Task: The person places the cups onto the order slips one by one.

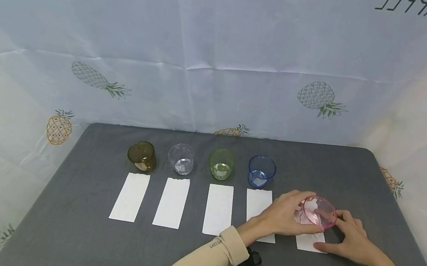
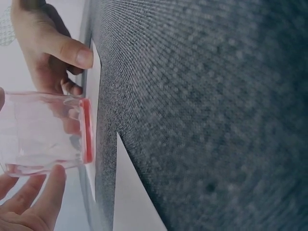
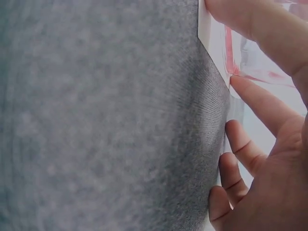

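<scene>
At the right of the head view my left hand (image 1: pixel 286 213) grips a pink glass (image 1: pixel 319 213) from its left side, thumb in front and fingers behind. The glass tilts slightly in that view, above the far part of a white paper strip (image 1: pixel 310 243). My right hand (image 1: pixel 356 241) is at the glass's right side with its fingers spread. Its index fingertip touches the glass low down in the right wrist view, and its thumb (image 3: pixel 260 33) reaches to the paper's edge. The left wrist view shows the glass's red base (image 2: pixel 87 131) close over the paper; whether they touch I cannot tell.
Left of the hands, a brown glass (image 1: pixel 142 156), a clear glass (image 1: pixel 181 159), a green glass (image 1: pixel 221 164) and a blue glass (image 1: pixel 261 171) stand in a row. White paper strips (image 1: pixel 219 209) lie before them on the grey table (image 1: pixel 65 230). Printed cloth (image 1: pixel 214 25) hangs behind.
</scene>
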### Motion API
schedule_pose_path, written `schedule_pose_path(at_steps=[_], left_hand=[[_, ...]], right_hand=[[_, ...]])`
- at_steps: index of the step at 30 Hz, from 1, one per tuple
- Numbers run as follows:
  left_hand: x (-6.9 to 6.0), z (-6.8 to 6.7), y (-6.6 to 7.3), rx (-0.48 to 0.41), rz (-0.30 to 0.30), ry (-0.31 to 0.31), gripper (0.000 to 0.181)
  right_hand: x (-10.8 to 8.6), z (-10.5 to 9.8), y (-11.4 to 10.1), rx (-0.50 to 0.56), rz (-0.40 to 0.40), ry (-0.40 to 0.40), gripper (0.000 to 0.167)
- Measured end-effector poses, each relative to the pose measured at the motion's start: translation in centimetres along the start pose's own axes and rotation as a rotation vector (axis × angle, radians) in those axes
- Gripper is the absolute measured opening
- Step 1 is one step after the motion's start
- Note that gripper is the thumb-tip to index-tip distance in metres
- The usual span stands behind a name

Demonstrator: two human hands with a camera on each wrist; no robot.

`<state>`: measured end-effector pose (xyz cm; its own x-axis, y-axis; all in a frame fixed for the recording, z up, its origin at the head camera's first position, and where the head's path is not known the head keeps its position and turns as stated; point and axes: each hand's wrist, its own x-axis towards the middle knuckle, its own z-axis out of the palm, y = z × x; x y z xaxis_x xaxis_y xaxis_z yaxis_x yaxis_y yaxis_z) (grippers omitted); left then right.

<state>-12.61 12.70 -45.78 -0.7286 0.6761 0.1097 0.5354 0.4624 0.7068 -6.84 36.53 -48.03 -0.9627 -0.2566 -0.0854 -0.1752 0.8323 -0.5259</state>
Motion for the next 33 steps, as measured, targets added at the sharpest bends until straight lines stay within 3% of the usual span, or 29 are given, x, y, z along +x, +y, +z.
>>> schedule_pose_path(at_steps=[9, 15, 24, 30, 33], left_hand=[[0.0, -1.4, -0.1, 0.009, 0.007, -0.029, 0.087], [-0.1, -3.7, -0.1, -0.02, 0.083, -0.029, 0.087], [-0.1, -6.7, -1.0, -0.08, 0.146, 0.044, 0.084], [-0.2, -8.7, -2.0, -0.116, 0.165, 0.082, 0.084], [-0.2, -9.5, -2.6, -0.121, 0.168, 0.097, 0.085]], right_hand=[[-0.1, 0.2, 0.0, 0.0, -0.081, 0.117, 0.069], [-0.2, 0.0, 0.0, 0.002, -0.111, 0.202, 0.08], [-0.6, -1.5, -0.7, 0.02, -0.196, 0.319, 0.096], [-1.2, -2.9, -2.0, 0.078, -0.183, 0.349, 0.088], [-1.1, -3.2, -2.6, 0.126, -0.215, 0.393, 0.083]])
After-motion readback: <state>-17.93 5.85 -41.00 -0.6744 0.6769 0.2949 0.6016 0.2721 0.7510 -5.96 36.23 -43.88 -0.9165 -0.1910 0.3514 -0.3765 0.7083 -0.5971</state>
